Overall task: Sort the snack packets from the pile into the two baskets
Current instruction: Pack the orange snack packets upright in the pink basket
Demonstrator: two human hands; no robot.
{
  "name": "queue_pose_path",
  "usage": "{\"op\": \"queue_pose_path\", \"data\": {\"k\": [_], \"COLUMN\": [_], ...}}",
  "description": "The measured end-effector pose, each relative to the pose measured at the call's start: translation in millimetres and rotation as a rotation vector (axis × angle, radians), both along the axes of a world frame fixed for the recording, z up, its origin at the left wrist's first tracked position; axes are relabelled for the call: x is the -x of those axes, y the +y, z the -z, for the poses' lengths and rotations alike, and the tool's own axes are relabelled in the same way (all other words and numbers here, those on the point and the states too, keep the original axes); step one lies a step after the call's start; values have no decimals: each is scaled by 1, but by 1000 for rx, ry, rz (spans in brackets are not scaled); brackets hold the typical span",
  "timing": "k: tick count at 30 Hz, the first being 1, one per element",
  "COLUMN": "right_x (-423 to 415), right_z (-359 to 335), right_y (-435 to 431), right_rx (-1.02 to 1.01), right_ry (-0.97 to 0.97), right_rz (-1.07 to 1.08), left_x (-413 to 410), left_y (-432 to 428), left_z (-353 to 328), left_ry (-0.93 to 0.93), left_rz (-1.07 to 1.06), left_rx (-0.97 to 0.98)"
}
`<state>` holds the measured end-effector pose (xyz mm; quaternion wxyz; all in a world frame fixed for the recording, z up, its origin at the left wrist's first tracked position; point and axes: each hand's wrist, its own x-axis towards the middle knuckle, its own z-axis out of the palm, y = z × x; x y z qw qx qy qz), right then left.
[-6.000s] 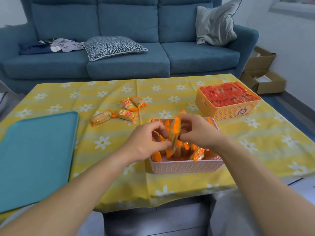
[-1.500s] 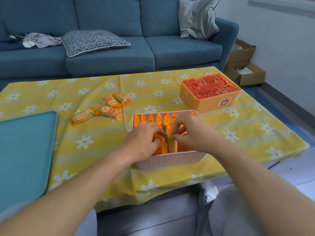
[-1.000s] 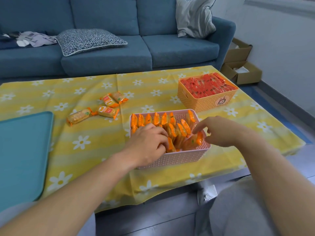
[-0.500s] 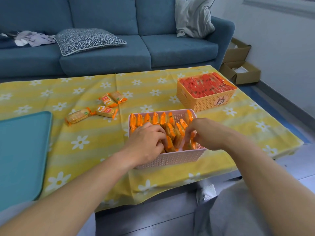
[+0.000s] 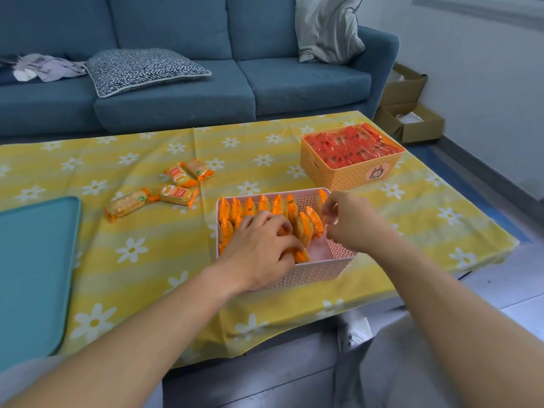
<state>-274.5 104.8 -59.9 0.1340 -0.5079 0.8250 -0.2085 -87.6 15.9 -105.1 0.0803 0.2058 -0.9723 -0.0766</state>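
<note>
Left hand (image 5: 259,245) grips packets (image 5: 306,228) in pink basket (image 5: 309,273); four loose packets (image 5: 176,194) lie outside.

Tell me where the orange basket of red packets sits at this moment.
In the head view the orange basket stands on the far right of the yellow tablecloth, just beyond the pink basket's far right corner.

Noted bare tablecloth (image 5: 141,231) centre-left, between teal tray (image 5: 38,260) and pink basket (image 5: 312,272). Found four loose packets (image 5: 178,195) above that gap. Logged orange basket (image 5: 350,175) blocking upper right; left hand (image 5: 259,245), right hand (image 5: 350,225) and upright packets (image 5: 304,229) crowding pink basket's opening.
</note>
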Motion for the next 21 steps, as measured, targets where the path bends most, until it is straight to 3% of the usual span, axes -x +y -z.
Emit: {"op": "queue_pose_path", "data": {"k": [5, 8, 10, 15, 18, 21], "right_x": [-3, -6, -7, -18, -18, -12], "right_z": [16, 26, 31, 35, 31, 30], "right_y": [-12, -23, -30, -36, -32, -28], "right_rx": [-142, -188, -125, 71, 41, 10], "right_ry": [121, 60, -75, -657, -750, -705], "right_rz": [-39, -24, 41, 230, 258, 270], "left_x": [5, 6, 5, 4, 0, -2], "left_y": [3, 1, 0, -5, -10, -11], "left_z": [-5, -5, -5, -8, -7, -5], "left_ry": [-68, -113, -87, -83, -65, -37], "left_rz": [98, 93, 72, 58, 76, 101], "left_rx": [45, 39, 55, 70, 0, -18]}}
